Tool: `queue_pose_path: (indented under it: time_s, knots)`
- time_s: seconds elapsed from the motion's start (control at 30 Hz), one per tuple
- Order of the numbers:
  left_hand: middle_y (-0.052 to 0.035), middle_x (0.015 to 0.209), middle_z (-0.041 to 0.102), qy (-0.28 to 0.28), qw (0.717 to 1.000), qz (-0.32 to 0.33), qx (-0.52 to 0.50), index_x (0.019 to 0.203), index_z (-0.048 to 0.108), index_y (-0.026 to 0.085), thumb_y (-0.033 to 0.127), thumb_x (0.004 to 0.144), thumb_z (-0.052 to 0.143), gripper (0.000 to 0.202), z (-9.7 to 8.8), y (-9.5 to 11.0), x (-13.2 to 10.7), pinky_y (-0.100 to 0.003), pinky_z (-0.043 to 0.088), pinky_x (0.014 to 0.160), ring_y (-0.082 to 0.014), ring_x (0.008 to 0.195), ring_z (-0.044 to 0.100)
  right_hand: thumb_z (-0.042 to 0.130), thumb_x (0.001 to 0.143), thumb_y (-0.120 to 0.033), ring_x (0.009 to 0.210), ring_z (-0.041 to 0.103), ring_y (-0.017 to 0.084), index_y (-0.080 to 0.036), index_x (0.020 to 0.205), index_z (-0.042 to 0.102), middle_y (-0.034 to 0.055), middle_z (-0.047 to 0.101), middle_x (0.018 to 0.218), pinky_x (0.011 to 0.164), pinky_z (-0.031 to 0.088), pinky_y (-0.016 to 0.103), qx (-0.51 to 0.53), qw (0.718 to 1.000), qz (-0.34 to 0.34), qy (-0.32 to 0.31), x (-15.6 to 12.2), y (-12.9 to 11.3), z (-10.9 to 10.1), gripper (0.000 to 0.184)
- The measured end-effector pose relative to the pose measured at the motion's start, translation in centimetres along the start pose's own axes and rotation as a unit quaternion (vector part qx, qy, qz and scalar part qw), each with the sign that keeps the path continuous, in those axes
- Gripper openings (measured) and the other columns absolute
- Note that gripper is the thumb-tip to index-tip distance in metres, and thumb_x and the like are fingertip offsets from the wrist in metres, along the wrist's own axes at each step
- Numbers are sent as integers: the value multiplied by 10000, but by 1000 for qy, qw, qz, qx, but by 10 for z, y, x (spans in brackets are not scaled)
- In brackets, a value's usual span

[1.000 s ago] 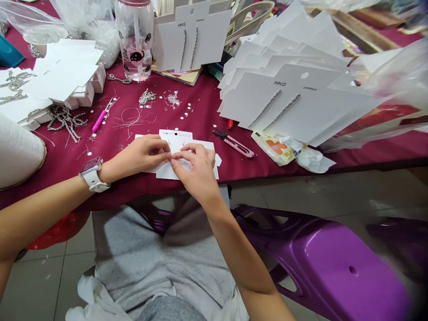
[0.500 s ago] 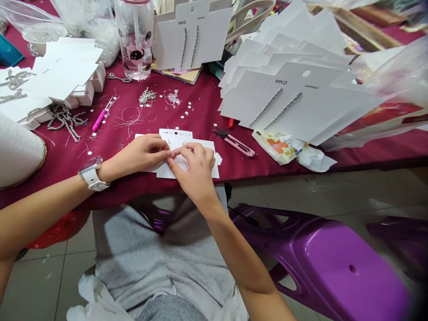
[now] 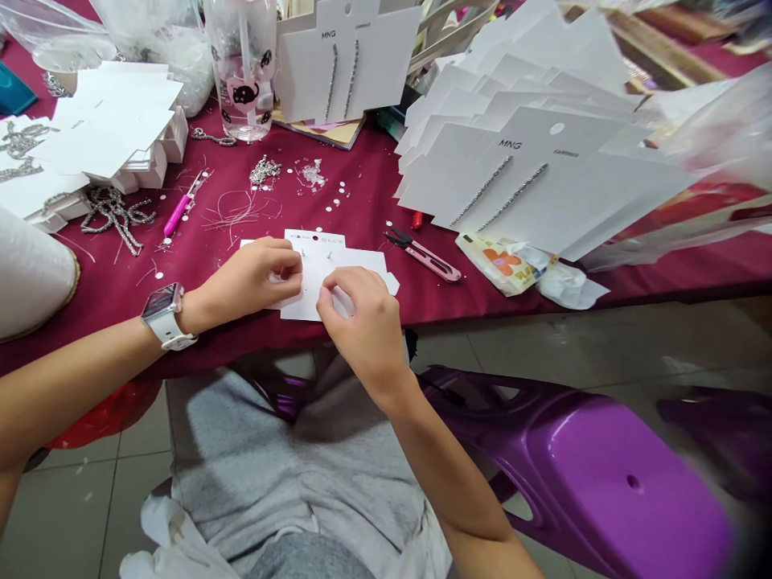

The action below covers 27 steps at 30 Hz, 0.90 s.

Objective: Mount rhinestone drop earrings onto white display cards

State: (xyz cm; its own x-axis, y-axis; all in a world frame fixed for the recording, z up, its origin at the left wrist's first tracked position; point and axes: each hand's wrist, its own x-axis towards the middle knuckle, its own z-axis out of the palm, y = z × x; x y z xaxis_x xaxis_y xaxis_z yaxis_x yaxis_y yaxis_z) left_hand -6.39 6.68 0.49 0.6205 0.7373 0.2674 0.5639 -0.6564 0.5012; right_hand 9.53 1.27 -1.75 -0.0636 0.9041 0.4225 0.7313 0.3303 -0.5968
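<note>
A white earring card (image 3: 311, 277) lies flat at the table's front edge, with two small metal posts standing up near its upper part. Over the left side of this card, my left hand (image 3: 256, 275) has its thumb and fingertips closed together. My right hand (image 3: 367, 322) hovers over the lower right of the card with thumb and index finger pinched. Whatever either pinch holds, if anything, is too small to make out. A white watch (image 3: 166, 314) is on my left wrist.
Right of the card lie pink thread snips (image 3: 425, 256) and a tissue packet (image 3: 503, 261). Finished earring cards (image 3: 543, 181) are fanned behind them. A magenta seam ripper (image 3: 181, 211), silver chains (image 3: 114, 215), clear bits (image 3: 312, 173) and a cup (image 3: 244, 80) stand beyond. A purple stool (image 3: 627, 466) is at right.
My hands, fingertips together half a second ago, have come apart. The right one moved right and down, and the left one slightly left, uncovering more of the card and its posts.
</note>
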Motion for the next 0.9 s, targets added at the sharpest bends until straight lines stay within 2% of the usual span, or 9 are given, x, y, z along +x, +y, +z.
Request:
queue_pose_path:
  time_s: [0.2,0.37,0.53,0.63,0.77,0.9]
  knots:
    - [-21,652,519,-23,987,79,141,602,530,151,185,785,465,197,-7,-1,-5,-255,368,641,-122,637,430,418,749,-87,737,527,157,-188,674,459,42,570,741,671,415,283,-19,999,-23,19,-6,4,0,132]
    - [-34,679,539,-30,978,99,179,653,553,149,225,824,443,217,-10,0,-7,-261,385,652,-133,659,456,415,748,-89,709,527,147,-184,688,466,44,569,750,639,419,272,-10,999,0,31,-7,6,0,124]
    - [-47,768,583,-10,981,102,163,768,614,155,260,870,410,251,-9,0,-6,-277,397,720,-136,714,489,441,763,-92,699,522,135,-186,699,490,32,576,742,647,424,259,2,999,-7,33,-8,8,-2,124]
    - [-50,850,597,-1,989,96,109,854,632,176,298,876,425,241,-6,-1,-5,-270,402,746,-136,775,503,463,783,-112,730,537,142,-185,712,516,32,593,761,678,424,265,5,1000,-12,12,-6,6,-5,114]
    - [-44,830,588,-14,996,83,23,838,602,153,293,871,442,216,-3,-1,-2,-232,409,725,-122,784,514,499,795,-147,774,553,158,-178,740,562,34,612,790,724,417,285,-2,999,4,-33,3,4,-10,89]
    - [-37,792,582,-41,996,80,12,826,570,143,277,871,437,194,-2,1,0,-222,401,692,-116,741,506,519,798,-170,775,544,156,-176,763,594,27,623,804,717,400,282,-10,997,12,-73,14,4,-14,83]
